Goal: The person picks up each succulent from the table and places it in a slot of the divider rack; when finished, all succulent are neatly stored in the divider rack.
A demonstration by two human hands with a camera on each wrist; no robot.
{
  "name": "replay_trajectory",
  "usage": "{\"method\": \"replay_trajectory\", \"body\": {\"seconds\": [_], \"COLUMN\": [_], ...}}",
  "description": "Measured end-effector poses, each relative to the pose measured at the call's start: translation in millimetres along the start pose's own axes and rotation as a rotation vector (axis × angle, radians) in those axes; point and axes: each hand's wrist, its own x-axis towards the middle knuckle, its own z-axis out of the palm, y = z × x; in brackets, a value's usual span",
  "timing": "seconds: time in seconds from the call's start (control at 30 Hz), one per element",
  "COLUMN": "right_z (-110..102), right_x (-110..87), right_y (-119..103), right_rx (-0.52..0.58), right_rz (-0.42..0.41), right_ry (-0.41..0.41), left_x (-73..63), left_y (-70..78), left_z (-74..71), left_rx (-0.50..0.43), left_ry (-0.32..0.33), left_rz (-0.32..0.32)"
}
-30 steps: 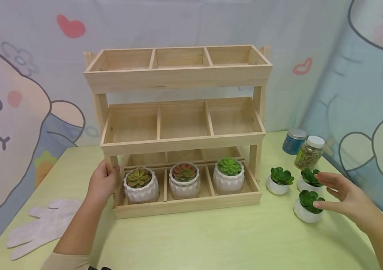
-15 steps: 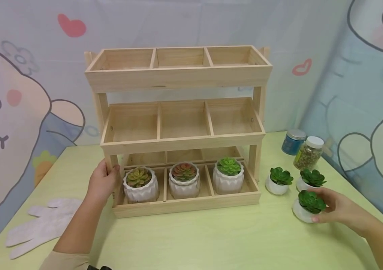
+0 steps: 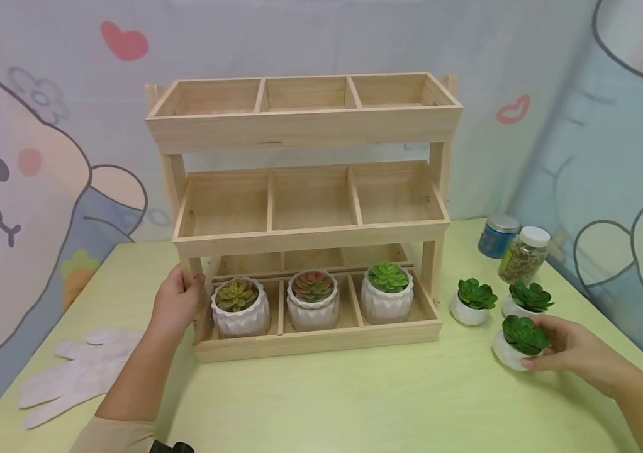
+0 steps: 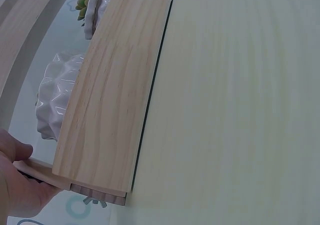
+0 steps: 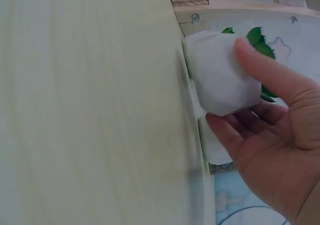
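Observation:
My left hand grips the lower left upright of a three-tier wooden plant stand. In the left wrist view, its thumb and fingers lie around the stand's side piece. Over on the right, my right hand holds a small potted succulent with dark green leaves by its round white pot. The thumb is on the near side and the fingers curl behind. Two like potted succulents, one nearer the stand and one just behind, stand beside it.
White ridged pots with a yellowish, a reddish and a bright green succulent fill the stand's bottom compartments. A blue jar and a white-capped jar stand back right. White gloves lie at left.
My right hand has come down from above the small pots, and its spread fingers have closed around the nearest one. The left hand has stayed on the upright.

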Motion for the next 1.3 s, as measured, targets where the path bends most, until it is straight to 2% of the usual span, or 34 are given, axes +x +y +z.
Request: {"method": "replay_trajectory", "body": {"seconds": [0.23, 0.4, 0.53, 0.73, 1.0, 1.13, 1.3], "right_z": [17.6, 36.4, 56.5, 90.3, 143.6, 169.7, 196.5], "right_x": [7.8, 18.9, 32.3, 60.4, 99.4, 117.2, 138.8], "right_y": [-31.3, -64.2, -88.6, -114.7, -138.9, -150.2, -169.9], "right_rx": [-0.02, -0.046, -0.003, 0.085, 0.092, 0.085, 0.057], "right_rz": [-0.037, -0.11, -0.165, -0.232, -0.183, -0.211, -0.216], "right_ry": [0.03, 0.042, 0.022, -0.114, -0.252, -0.33, -0.378], "left_x": [0.5, 1.4, 1.5, 1.6, 0.7, 1.9, 2.3], "left_y": [0.4, 1.2, 1.8, -0.7, -2.1, -1.3, -1.4], "left_z": [-1.2, -0.4, -1.2, -2.2, -2.2, -1.9, -0.5], "left_rx": [0.01, 0.012, 0.023, 0.015, 0.02, 0.014, 0.014], "left_ry": [-0.005, -0.014, -0.012, -0.015, -0.015, -0.014, -0.007], "left_rz": [0.001, 0.015, 0.019, 0.023, 0.004, 0.008, 0.006]}}
